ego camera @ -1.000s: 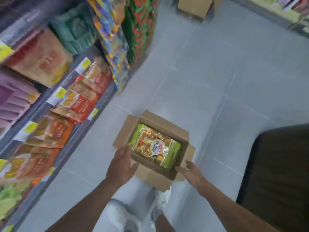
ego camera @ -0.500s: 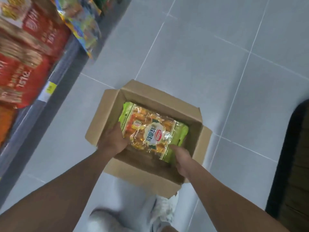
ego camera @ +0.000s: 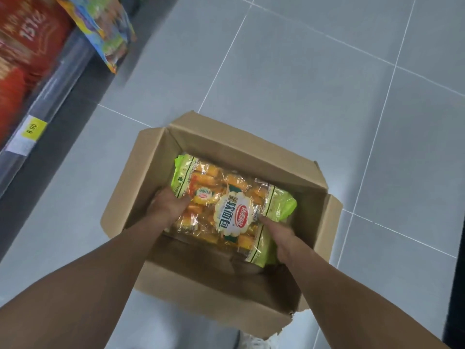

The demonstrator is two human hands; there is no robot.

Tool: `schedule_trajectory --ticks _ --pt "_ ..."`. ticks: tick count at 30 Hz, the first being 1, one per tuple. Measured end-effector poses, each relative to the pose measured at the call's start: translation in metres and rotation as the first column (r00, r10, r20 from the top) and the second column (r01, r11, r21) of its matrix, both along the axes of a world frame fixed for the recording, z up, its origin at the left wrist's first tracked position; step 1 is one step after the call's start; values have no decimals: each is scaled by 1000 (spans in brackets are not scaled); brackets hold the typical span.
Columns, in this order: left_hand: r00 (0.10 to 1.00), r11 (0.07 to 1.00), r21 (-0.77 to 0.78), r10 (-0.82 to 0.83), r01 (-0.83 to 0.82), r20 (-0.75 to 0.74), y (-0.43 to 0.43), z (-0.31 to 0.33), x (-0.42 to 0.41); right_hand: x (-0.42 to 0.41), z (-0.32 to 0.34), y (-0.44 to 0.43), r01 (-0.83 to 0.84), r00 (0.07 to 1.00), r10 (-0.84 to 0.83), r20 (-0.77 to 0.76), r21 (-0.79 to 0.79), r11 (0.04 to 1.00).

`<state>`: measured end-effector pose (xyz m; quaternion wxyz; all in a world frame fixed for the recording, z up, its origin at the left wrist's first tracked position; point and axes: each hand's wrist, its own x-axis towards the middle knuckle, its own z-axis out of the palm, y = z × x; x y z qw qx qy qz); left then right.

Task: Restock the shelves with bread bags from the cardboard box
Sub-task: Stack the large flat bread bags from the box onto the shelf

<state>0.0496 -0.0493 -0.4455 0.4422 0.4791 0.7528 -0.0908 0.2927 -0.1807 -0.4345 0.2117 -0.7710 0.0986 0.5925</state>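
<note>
Both hands now sit further onto the bread bag than half a second ago. Left hand grips its upper-left end, thumb on top, fingers hidden beneath. The bag lies label-up inside the cardboard box at mid-frame, long axis running upper left to lower right. Right hand grips the lower-right end likewise.

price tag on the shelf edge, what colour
The price tag is yellow with dark digits, seen best in the head view.

The left hand and right hand are gripping the bread bag by its ends inside the cardboard box at frame centre
</note>
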Motion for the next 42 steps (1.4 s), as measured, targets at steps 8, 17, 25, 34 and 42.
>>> schedule_trajectory --ticks 8,17,25,34,42 --pt "975 987 29 151 -158 161 -16 59 -6 2 48 -13 -42 995 37 88 50 998" --pt "931 947 133 251 -293 263 -25 261 -22 4 247 -8 -30 980 -6 200 177 984" --pt "559 738 -83 574 -670 598 -38 536 -83 -25 484 21 -201 954 67 293 454 868" --pt "-132 571 -498 562 -653 816 -55 760 -193 -74 735 49 -491 859 139 493 715 498" --pt "-32 647 -298 389 -702 920 -77 881 -264 -109 882 70 -728 680 180 711 685 43"
